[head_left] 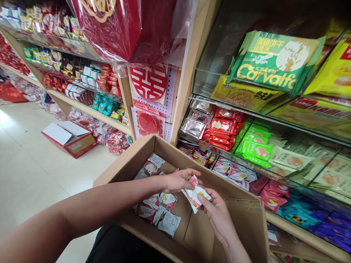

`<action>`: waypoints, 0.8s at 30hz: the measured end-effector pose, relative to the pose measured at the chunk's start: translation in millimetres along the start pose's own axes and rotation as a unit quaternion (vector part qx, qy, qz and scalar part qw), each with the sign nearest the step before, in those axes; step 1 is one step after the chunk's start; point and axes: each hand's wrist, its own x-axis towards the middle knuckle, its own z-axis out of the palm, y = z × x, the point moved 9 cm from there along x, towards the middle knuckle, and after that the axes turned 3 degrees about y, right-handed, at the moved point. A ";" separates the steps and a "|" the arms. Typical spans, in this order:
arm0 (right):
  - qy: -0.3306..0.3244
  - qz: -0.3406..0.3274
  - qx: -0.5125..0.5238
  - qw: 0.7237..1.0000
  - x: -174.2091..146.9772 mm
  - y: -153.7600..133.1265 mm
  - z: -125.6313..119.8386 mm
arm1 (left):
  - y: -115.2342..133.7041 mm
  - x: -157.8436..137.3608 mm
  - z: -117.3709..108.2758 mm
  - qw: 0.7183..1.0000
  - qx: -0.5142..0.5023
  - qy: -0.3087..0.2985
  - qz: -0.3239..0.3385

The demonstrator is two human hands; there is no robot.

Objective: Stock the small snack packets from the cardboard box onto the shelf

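Observation:
Over an open cardboard box [241,215], a small white and pink snack packet [195,195] is held between my two hands. My right hand [216,208] grips its right end, with the thumb pressed on the front. At the packet's left edge, my left hand [178,181] has its thumb against the wrapper; its fingers reach behind and are partly hidden. Similar snack packets [168,222] lie loose in the left part of the box, some hidden under my left forearm.
Glass-fronted shelves on the right hold green biscuit packs [268,62], red packets [223,126] and similar white-pink packets [233,171]. A large red wrapped box [123,29] overhangs the back. A red carton [71,138] stands on the floor at left, beside more candy shelves.

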 end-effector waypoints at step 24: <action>0.252 -0.064 -0.018 0.966 48.0 -94.4 -227.2 | 89.6 -12.2 -4.1 0.469 0.816 0.145 0.304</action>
